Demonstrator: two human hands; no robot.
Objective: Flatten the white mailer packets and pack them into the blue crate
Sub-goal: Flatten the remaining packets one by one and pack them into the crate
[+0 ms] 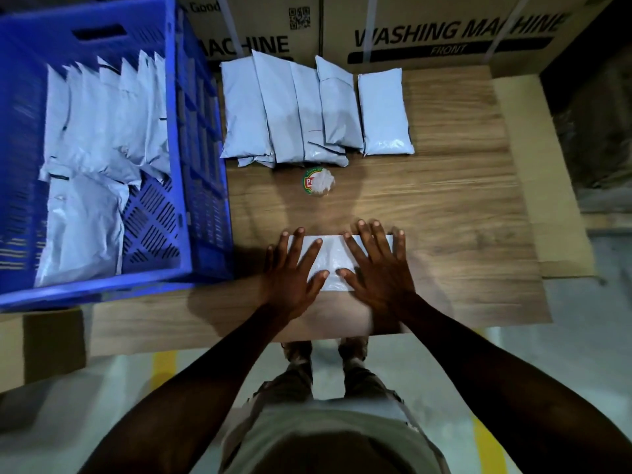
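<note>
Blue slatted plastic crate, at nine to ten o'clock on the wood-grain tabletop: it holds a row of white mailer packets standing on edge along its far side, with further flat white packets lying at its near left; part of the perforated floor shows at the near right.

Left hand, at six o'clock near the table's front edge: fingers spread and straight, palm down, pressing the left end of a flat white plastic mailer packet that lies on the tabletop, just right of the crate's near corner.

Small clear-wrapped round item with a red and green label, at the table's centre, between the pressed packet and the far row.

Row of five puffy white mailer packets, at twelve o'clock, lying side by side and partly overlapping, the rightmost slightly apart.

Right hand: fingers likewise splayed and flat, pressing the packet's right end; thumbs of both hands nearly meet over its middle.

Brown cardboard cartons printed "WASHING MACHINE", standing behind the table from twelve to two o'clock.
</note>
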